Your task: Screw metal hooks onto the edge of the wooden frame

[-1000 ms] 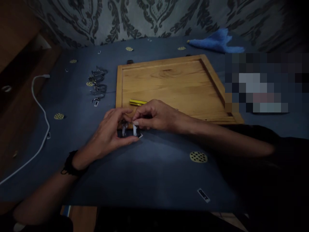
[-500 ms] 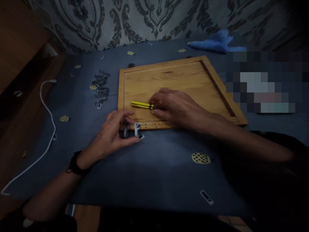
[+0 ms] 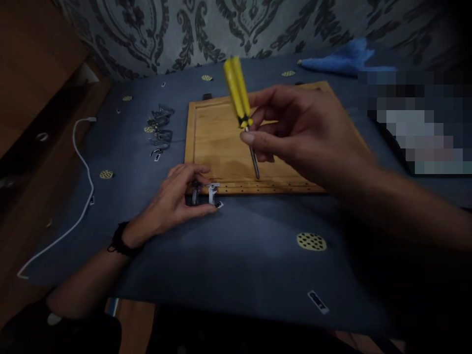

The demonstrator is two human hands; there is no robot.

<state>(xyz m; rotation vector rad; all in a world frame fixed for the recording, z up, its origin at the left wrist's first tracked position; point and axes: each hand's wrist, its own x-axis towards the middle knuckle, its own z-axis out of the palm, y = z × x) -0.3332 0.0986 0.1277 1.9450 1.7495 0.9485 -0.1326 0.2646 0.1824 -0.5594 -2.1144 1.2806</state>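
Observation:
My right hand [image 3: 309,125] pinches a screwdriver [image 3: 238,93] by its shank, just below the yellow handle. The tool stands steeply tilted over the wooden panel [image 3: 216,130], handle up and tip down. At the panel's near left corner, my left hand [image 3: 169,199] has its fingers and thumb round a small silvery metal bracket [image 3: 211,193], which sits against the near edge. Part of the bracket is hidden by the fingers. A row of small dark holes runs along that edge, to the right of the bracket.
Several metal pieces with small screws [image 3: 159,130] lie on the dark blue cloth [image 3: 228,255], left of the panel. A white cable [image 3: 86,169] runs down the left side. A blue cloth bundle [image 3: 339,61] lies at the back right. On the right, an area is blurred out.
The screwdriver, lying low over the panel before, has been raised and turned handle-up by my right hand. My left hand stays at the bracket. The view has shifted slightly.

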